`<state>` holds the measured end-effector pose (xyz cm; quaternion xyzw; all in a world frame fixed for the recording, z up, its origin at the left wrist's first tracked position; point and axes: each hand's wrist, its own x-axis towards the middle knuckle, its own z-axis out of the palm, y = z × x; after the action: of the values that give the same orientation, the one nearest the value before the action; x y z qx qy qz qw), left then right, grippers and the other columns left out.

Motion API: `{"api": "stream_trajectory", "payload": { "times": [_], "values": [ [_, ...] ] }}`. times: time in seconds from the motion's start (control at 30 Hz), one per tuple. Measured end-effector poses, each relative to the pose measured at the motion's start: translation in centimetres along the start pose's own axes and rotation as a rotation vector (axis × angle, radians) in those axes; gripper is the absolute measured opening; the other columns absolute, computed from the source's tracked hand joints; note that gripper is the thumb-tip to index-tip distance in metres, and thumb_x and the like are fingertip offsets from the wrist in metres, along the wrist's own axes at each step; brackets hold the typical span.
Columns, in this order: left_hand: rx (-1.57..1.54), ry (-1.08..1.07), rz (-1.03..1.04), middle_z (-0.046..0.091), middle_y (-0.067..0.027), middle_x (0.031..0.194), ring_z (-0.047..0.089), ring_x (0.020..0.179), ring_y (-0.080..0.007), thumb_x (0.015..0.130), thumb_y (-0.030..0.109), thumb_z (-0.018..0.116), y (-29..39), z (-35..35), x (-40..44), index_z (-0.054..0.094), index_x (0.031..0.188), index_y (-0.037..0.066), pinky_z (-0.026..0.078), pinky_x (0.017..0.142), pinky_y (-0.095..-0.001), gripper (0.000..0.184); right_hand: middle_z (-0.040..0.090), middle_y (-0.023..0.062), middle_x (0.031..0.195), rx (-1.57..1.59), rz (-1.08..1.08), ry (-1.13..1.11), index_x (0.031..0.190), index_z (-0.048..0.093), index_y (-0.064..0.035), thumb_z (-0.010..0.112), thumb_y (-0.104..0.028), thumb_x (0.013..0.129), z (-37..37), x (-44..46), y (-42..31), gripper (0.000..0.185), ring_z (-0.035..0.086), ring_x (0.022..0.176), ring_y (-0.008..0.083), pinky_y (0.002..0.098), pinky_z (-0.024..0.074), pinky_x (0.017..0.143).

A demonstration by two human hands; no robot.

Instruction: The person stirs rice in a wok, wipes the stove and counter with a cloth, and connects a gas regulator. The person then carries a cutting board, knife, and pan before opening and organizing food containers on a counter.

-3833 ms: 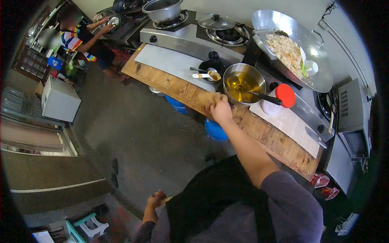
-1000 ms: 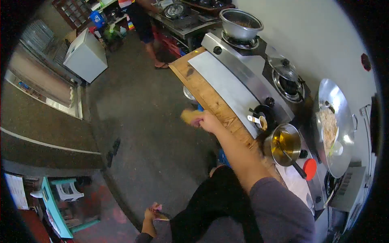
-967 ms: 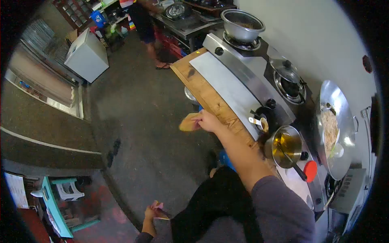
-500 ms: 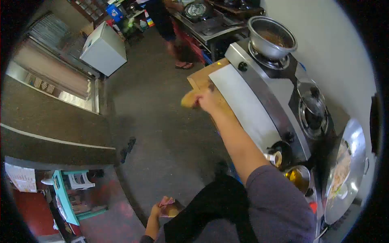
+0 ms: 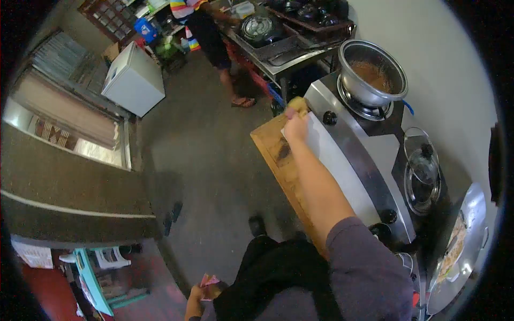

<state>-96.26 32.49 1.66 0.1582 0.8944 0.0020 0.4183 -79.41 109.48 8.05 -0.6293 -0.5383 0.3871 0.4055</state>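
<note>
My right hand [image 5: 296, 128] reaches forward, closed around a yellow cloth [image 5: 297, 105] that looks bunched up. It is at the far end of a white panel [image 5: 337, 166], beside the front of the gas stove [image 5: 350, 144]. Below the forearm runs a wooden ledge [image 5: 267, 140] with a dark stain. Down at lower left, my left hand [image 5: 196, 294] is closed on a small pink and tan piece [image 5: 210, 281]; whether it is cloth or a packet I cannot tell.
On the stove sit a steel pot [image 5: 372, 72] with brown liquid, a glass lid [image 5: 421, 155] and a wide wok [image 5: 460, 251] with food. Beyond, a person [image 5: 214, 43] stands by another cooking table [image 5: 284, 61]. A white chest freezer [image 5: 134, 80] is at far left.
My right hand has moved with the yellow cloth from beyond the wooden ledge's outer edge to the stove's front. The view has shifted slightly. My left hand still grips the pink piece.
</note>
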Motion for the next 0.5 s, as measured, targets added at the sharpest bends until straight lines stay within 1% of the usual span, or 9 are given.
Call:
{"api": "stream_trajectory", "payload": {
  "times": [0.07, 0.1, 0.17, 0.2, 0.3, 0.33, 0.4, 0.47, 0.5],
  "values": [
    [0.004, 0.003, 0.017, 0.068, -0.0189, 0.099, 0.067, 0.092, -0.0312, 0.081, 0.034, 0.067, 1.0, -2.4, 3.2, 0.064, 0.111, 0.005, 0.052, 0.075, -0.0412, 0.042, 0.064, 0.0176, 0.092, -0.095, 0.026, 0.017, 0.091, 0.072, -0.0103, 0.050, -0.017, 0.087, 2.8, 2.6, 1.3, 0.024, 0.063, 0.081, 0.0350, 0.0427, 0.0505, 0.074],
    [0.011, 0.003, 0.032, 0.068, -0.0190, 0.099, 0.067, 0.092, -0.0311, 0.080, 0.034, 0.067, 1.8, -3.9, 5.0, 0.064, 0.111, 0.005, 0.052, 0.075, -0.0411, 0.042, 0.066, 0.0161, 0.090, -0.379, -0.158, -0.077, 0.091, 0.072, -0.0097, 0.049, -0.015, 0.087, 6.4, 4.0, 4.4, 0.025, 0.063, 0.078, 0.0328, 0.0416, 0.0510, 0.071],
    [0.019, -0.002, 0.069, 0.068, -0.0191, 0.099, 0.067, 0.092, -0.0310, 0.080, 0.034, 0.067, 2.7, -6.5, 9.3, 0.064, 0.111, 0.004, 0.052, 0.075, -0.0409, 0.043, 0.069, 0.0120, 0.084, -0.502, -0.277, -0.616, 0.091, 0.072, -0.0081, 0.046, -0.011, 0.085, 6.2, 3.5, 1.8, 0.027, 0.064, 0.073, 0.0255, 0.0375, 0.0511, 0.063],
    [0.026, 0.003, 0.097, 0.068, -0.0192, 0.099, 0.067, 0.092, -0.0309, 0.080, 0.034, 0.067, 3.2, -8.3, 11.6, 0.064, 0.111, 0.004, 0.052, 0.075, -0.0408, 0.043, 0.070, 0.0094, 0.080, -0.300, -0.197, -1.043, 0.090, 0.072, -0.0070, 0.044, -0.008, 0.084, 3.7, 1.3, -3.4, 0.029, 0.064, 0.071, 0.0205, 0.0345, 0.0508, 0.059],
    [0.044, 0.008, 0.186, 0.068, -0.0195, 0.098, 0.067, 0.092, -0.0306, 0.080, 0.034, 0.068, 6.2, -14.3, 18.8, 0.064, 0.110, 0.004, 0.052, 0.075, -0.0405, 0.043, 0.070, 0.0080, 0.073, 0.012, -0.167, -0.962, 0.091, 0.075, -0.0110, 0.049, -0.011, 0.085, 4.9, 4.2, -2.4, 0.027, 0.063, 0.067, 0.0162, 0.0399, 0.0521, 0.065],
    [0.053, 0.014, 0.209, 0.068, -0.0195, 0.098, 0.067, 0.092, -0.0305, 0.080, 0.034, 0.068, 7.4, -16.7, 21.1, 0.064, 0.110, 0.004, 0.052, 0.075, -0.0404, 0.043, 0.071, 0.0084, 0.081, 0.056, -0.203, -0.808, 0.097, 0.074, -0.0132, 0.051, -0.009, 0.084, 4.1, 5.5, -1.9, 0.026, 0.065, 0.071, 0.0202, 0.0397, 0.0521, 0.066],
    [0.074, 0.016, 0.271, 0.068, -0.0197, 0.098, 0.067, 0.092, -0.0303, 0.080, 0.035, 0.068, 11.1, -21.1, 25.8, 0.065, 0.109, 0.004, 0.052, 0.075, -0.0402, 0.043, 0.071, 0.0114, 0.088, -0.217, -0.207, -0.090, 0.103, 0.071, -0.0146, 0.052, -0.012, 0.086, 2.9, 4.7, 0.1, 0.026, 0.067, 0.076, 0.0255, 0.0422, 0.0524, 0.069],
    [0.094, 0.013, 0.338, 0.068, -0.0199, 0.098, 0.067, 0.092, -0.0301, 0.080, 0.035, 0.068, 15.4, -25.3, 30.7, 0.065, 0.109, 0.003, 0.052, 0.075, -0.0400, 0.043, 0.070, 0.0133, 0.093, -0.620, 0.007, 0.005, 0.107, 0.069, -0.0152, 0.053, -0.015, 0.087, 5.3, 3.0, 3.0, 0.025, 0.066, 0.083, 0.0303, 0.0434, 0.0517, 0.075],
    [0.104, 0.001, 0.367, 0.068, -0.0200, 0.098, 0.067, 0.092, -0.0300, 0.080, 0.035, 0.068, 17.2, -27.1, 33.5, 0.065, 0.109, 0.003, 0.052, 0.075, -0.0399, 0.043, 0.070, 0.0147, 0.094, -0.571, -0.002, -0.168, 0.101, 0.070, -0.0117, 0.052, -0.013, 0.086, 5.3, 0.8, 0.9, 0.024, 0.066, 0.086, 0.0319, 0.0435, 0.0518, 0.075]
  ]
}}
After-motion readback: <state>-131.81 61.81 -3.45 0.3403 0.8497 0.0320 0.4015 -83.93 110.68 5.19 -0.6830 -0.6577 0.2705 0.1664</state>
